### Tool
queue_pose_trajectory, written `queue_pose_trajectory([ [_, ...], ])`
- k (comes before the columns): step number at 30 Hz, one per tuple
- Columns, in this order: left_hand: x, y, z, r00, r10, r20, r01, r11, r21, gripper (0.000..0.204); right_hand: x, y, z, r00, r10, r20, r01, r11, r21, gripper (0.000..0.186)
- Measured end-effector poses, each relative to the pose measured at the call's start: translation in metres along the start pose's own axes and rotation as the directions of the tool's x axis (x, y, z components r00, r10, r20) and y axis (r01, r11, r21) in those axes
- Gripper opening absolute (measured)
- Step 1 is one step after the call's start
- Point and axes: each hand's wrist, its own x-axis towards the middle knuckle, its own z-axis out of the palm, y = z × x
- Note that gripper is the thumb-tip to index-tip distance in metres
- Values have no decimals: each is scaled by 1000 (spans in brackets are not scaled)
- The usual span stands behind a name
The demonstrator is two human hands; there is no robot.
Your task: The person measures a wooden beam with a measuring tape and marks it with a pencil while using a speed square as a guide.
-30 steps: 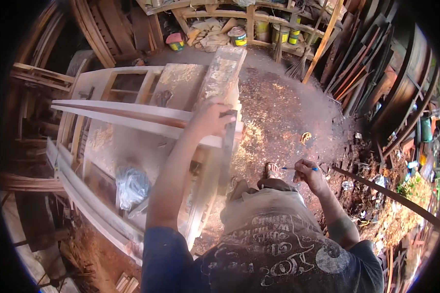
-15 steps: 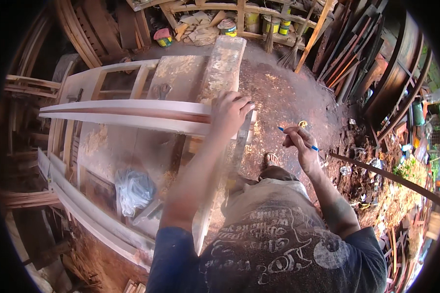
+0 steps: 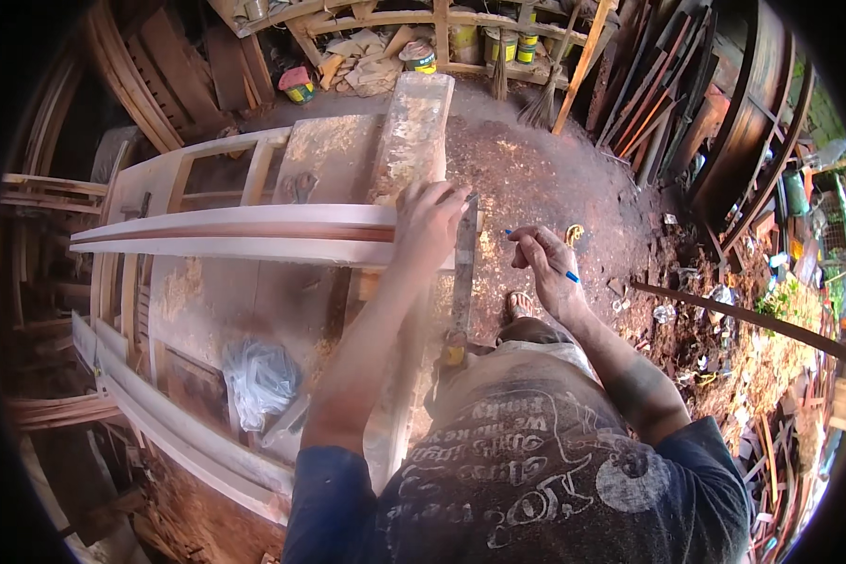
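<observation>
Rows of pale printed lettering cross the front of the dark shirt, smaller toward its hem, and lettering also marks the yellow-and-dark label on a bucket near the wooden rack's lower edge.

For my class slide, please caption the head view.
Left hand at the end of pale timber, right hand holding a blue pen.

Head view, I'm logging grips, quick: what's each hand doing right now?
Left hand: curled over the right end of the pale boards, by the flat metal strip; exact grip cannot be told.
Right hand: closed, holding the blue pen.
</observation>
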Motion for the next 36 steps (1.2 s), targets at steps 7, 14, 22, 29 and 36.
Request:
queue_pose_trajectory([
  [7, 1, 2, -5, 1000, -4, 28, 5, 1000, -20, 27, 3, 1, 8, 998, -61, -18, 61, 998, 8, 37],
  [14, 2, 2, -7, 999, 42, -23, -42, 999, -8, 33, 6, -1, 11, 999, -44, -11, 44, 999, -13, 35],
  [22, -5, 12, -15, 1000, 16, 21, -17, 1000, 24, 33, 7, -9, 19, 979, -196, -61, 182, 966, -181, 26],
  [29, -11, 8, -16, 998, 37, 59, -39, 999, 38, 36, 17, -21, 30, 956, -269, -114, 232, 935, -267, 14],
  [36, -12, 10, -21, 997, 38, 60, -41, 997, 61, 35, 25, -23, 35, 941, -328, -78, 301, 921, -246, 13],
])
